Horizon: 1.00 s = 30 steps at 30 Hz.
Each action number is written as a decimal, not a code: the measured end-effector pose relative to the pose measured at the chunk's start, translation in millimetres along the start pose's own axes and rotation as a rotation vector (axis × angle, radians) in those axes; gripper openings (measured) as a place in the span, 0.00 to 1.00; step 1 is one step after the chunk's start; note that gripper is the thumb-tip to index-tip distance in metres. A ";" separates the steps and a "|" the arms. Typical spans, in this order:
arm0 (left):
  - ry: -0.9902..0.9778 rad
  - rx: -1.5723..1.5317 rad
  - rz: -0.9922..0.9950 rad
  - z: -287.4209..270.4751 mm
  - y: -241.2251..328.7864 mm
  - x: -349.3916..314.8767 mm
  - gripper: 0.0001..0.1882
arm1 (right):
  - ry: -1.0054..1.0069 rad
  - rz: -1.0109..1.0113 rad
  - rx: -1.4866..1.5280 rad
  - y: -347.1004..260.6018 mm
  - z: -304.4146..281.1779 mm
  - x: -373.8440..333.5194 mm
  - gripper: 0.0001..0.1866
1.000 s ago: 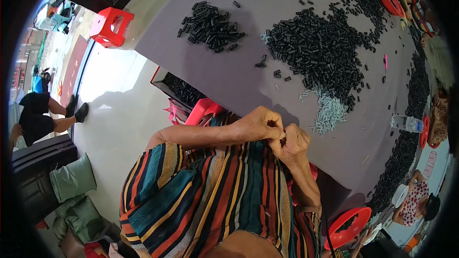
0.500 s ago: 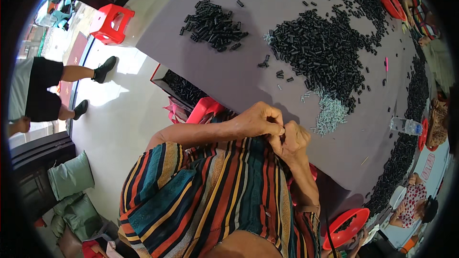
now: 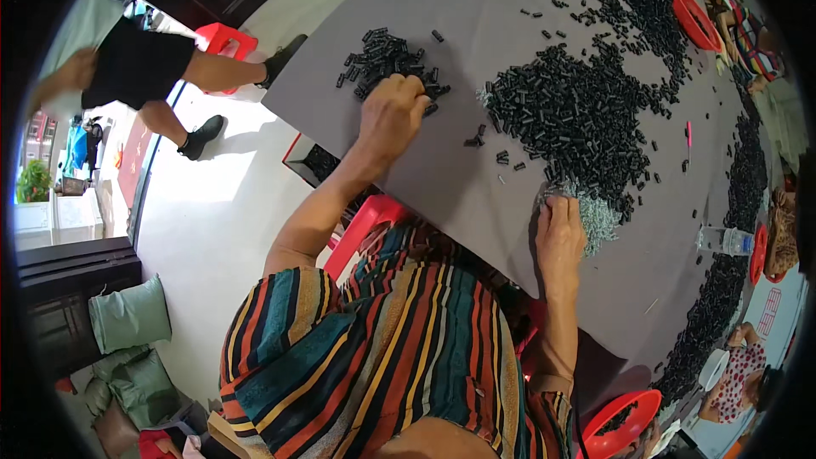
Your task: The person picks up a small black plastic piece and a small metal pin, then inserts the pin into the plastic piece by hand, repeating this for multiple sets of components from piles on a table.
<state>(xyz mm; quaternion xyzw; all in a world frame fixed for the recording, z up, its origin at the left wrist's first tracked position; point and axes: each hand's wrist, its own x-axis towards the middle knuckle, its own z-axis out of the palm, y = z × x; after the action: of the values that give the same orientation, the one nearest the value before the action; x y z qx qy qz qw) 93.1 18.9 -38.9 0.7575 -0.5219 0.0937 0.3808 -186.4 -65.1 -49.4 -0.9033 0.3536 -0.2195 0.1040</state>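
Observation:
My left hand (image 3: pixel 393 116) is over the near edge of a small heap of short black cylindrical pieces (image 3: pixel 374 55) at the table's left. Its fingers are curled downward, and what lies under the fingertips is hidden. Farther right, my right hand (image 3: pixel 560 236) reaches into a patch of tiny pale grey-green metallic parts (image 3: pixel 600 223), too small to name surely. Its fingers are drawn together, with the tips down among those parts. A large mound of the same black cylinders (image 3: pixel 565 106) spreads just beyond this hand.
A grey cloth-covered table (image 3: pixel 476 229) fills the middle. On it are a pink pen-like stick (image 3: pixel 688 138), a clear plastic bottle (image 3: pixel 722 240) and a red basin (image 3: pixel 696 19). At left, a person (image 3: pixel 140 59) walks past a red stool (image 3: pixel 225 44). Other people sit along the right.
Both hands were together at the table's near edge, pinching something small. Now they are apart: left at the small heap, right at the tiny parts. The person at left has stepped nearer the table.

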 end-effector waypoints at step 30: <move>-0.345 0.030 0.504 77.2 35.9 8.7 0.07 | 0.065 -0.163 0.000 4.3 12.1 10.2 0.08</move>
<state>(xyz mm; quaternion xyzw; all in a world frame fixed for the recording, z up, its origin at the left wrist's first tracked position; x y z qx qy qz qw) 46.3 -45.4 -70.4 0.6146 -0.7489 0.0628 0.2399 -176.6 -74.8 -58.3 -0.9215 0.2823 -0.2562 0.0742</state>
